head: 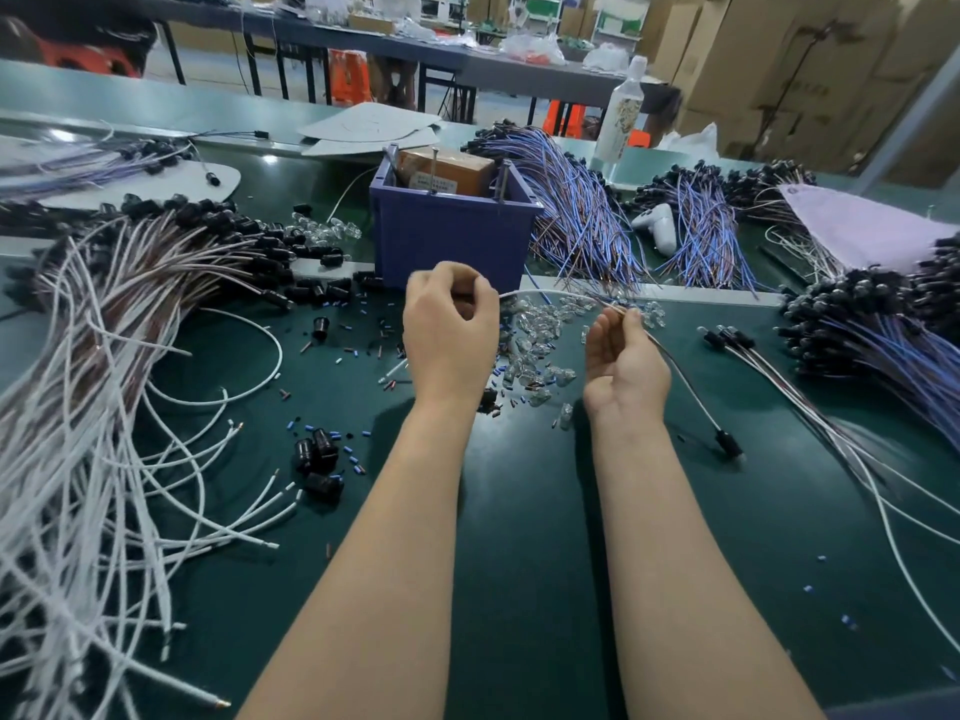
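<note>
My forearms (pixel 395 511) stretched over the worktop (pixel 535 511); left hand (pixel 451 330) and right hand (pixel 623 358), fingers curled, each pinched one white wire (pixel 550 293).

A single wide-angle view, worn on the person's head, looks forward and down across the green surface (pixel 540 511). Both forearms run up from the bottom edge to the left hand (pixel 449 330) and right hand (pixel 621 356), which are close to the lens. The wire (pixel 550 293) between them lies near the middle of the frame. A bin (pixel 452 236) stands just beyond. At the top, the view reaches a far table (pixel 519 70) and cartons (pixel 779 54). Straight edges bow toward the borders.
</note>
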Demonstrator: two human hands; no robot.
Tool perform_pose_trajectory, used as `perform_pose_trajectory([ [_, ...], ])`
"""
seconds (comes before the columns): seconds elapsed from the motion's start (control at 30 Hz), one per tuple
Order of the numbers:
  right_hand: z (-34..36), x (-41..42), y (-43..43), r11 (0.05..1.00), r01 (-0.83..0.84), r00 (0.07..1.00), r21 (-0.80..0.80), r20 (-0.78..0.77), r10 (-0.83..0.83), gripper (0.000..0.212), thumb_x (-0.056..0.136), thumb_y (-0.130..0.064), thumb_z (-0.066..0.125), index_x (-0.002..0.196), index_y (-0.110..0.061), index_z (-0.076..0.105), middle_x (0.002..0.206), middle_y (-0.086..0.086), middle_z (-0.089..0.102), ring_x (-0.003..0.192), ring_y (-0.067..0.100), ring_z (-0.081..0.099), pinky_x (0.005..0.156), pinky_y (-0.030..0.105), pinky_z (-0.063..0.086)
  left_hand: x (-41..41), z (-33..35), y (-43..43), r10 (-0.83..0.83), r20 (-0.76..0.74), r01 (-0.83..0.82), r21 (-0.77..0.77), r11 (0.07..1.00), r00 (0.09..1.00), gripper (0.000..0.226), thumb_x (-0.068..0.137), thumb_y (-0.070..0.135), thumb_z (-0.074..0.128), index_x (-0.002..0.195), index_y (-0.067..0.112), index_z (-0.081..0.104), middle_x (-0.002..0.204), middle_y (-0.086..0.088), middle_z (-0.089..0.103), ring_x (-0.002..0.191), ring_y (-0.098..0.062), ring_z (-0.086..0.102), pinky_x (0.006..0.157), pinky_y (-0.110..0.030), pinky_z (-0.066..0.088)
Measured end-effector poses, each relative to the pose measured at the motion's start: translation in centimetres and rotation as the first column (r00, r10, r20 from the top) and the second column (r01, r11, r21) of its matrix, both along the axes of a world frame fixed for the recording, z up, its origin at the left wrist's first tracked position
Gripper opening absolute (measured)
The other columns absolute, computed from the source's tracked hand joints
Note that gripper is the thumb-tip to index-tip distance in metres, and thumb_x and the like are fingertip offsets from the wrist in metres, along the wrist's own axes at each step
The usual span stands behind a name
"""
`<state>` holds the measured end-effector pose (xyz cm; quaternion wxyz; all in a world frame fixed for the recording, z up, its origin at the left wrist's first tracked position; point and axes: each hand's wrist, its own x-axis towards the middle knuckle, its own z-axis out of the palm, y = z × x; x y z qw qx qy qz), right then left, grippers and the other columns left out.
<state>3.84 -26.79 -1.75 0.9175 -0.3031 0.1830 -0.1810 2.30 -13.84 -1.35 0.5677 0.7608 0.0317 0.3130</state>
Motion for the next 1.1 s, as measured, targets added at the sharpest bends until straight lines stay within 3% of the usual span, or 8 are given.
perform_pose_trajectory([
  [0.1,0.1,0.0,-0.1,0.998,-0.003,1.000,0.055,0.006,0.002,0.022,0.096,-0.011,0.053,0.076,-0.004,0.057,0.046,-0.001,0.061,0.041,0.004,0.057,0.044,0.015,0.049,0.4,0.1,-0.1,-0.184,-0.233,0.158,-0.126,0.979,0.955,0.039,0.097,0.036,0.048,0.073,0.007,0.061,0.055,0.006,0.055,0.049,-0.006,0.048,0.053,-0.023,0.040],
  [0.2,0.2,-0.1,-0.2,0.995,-0.002,1.000,0.096,0.018,0.001,0.025,0.097,-0.011,0.052,0.073,-0.005,0.056,0.045,-0.001,0.060,0.039,0.004,0.056,0.043,0.014,0.049,0.1,0.9,-0.4,-0.613,-0.462,0.334,-0.551,0.764,0.641,0.059,0.098,0.051,0.038,0.077,0.002,0.063,0.043,0.003,0.053,0.032,-0.004,0.036,0.035,-0.012,0.028],
  [0.27,0.2,-0.1,-0.2,0.995,-0.009,1.000,0.095,0.013,0.008,0.026,0.097,-0.012,0.052,0.072,-0.005,0.056,0.044,-0.002,0.060,0.039,0.003,0.056,0.043,0.014,0.049,-0.1,1.1,-0.7,-0.695,-0.467,0.325,-0.647,0.690,0.547,0.057,0.098,0.054,0.035,0.088,0.004,0.059,0.045,0.000,0.058,0.031,-0.003,0.037,0.034,-0.011,0.028],
  [0.37,0.0,0.0,-0.2,0.998,-0.018,1.000,0.060,-0.021,0.019,0.026,0.097,-0.013,0.052,0.073,-0.006,0.056,0.044,-0.003,0.059,0.039,0.003,0.056,0.043,0.014,0.048,-0.1,1.3,-0.5,-0.657,-0.330,0.200,-0.777,0.597,0.678,0.038,0.099,0.048,0.036,0.092,0.013,0.050,0.062,-0.003,0.062,0.038,-0.004,0.044,0.036,-0.014,0.036],
  [0.53,-0.4,0.2,-0.1,1.000,-0.004,0.995,-0.027,-0.095,0.001,0.025,0.098,-0.016,0.052,0.075,-0.008,0.056,0.043,-0.005,0.059,0.039,0.002,0.056,0.044,0.014,0.049,0.7,0.9,1.0,-0.281,-0.058,0.098,-0.853,0.512,0.958,0.022,0.103,0.025,0.037,0.091,0.019,0.053,0.089,0.004,0.059,0.066,-0.005,0.054,0.055,-0.016,0.049],
  [0.63,-0.6,0.2,-0.3,1.000,0.018,0.996,-0.001,-0.089,-0.018,0.024,0.098,-0.015,0.052,0.075,-0.006,0.056,0.044,-0.004,0.060,0.040,0.004,0.057,0.045,0.015,0.050,1.0,0.4,1.6,-0.175,0.015,0.085,-0.913,0.398,0.984,0.023,0.104,0.020,0.036,0.089,0.012,0.052,0.083,-0.002,0.064,0.064,-0.005,0.061,0.061,-0.015,0.053],
  [0.9,-0.7,0.2,-0.4,0.998,0.055,0.995,0.005,-0.080,-0.054,0.022,0.098,-0.015,0.052,0.078,-0.005,0.056,0.050,-0.002,0.060,0.042,0.004,0.057,0.047,0.014,0.051,1.2,-0.3,2.3,-0.033,-0.041,-0.028,-0.937,0.348,0.999,0.035,0.104,0.028,0.035,0.083,0.010,0.057,0.078,-0.005,0.068,0.055,-0.004,0.065,0.055,-0.016,0.052],
  [1.1,-0.5,0.1,-1.6,0.988,0.129,0.991,0.088,-0.045,-0.125,0.025,0.099,-0.012,0.047,0.077,-0.004,0.054,0.043,-0.002,0.060,0.038,0.004,0.057,0.042,0.014,0.048,1.4,-0.1,4.3,0.105,-0.046,-0.064,-0.982,0.180,0.993,0.028,0.104,0.030,0.032,0.109,0.014,0.054,0.083,-0.005,0.065,0.059,-0.008,0.064,0.056,-0.018,0.053],
])
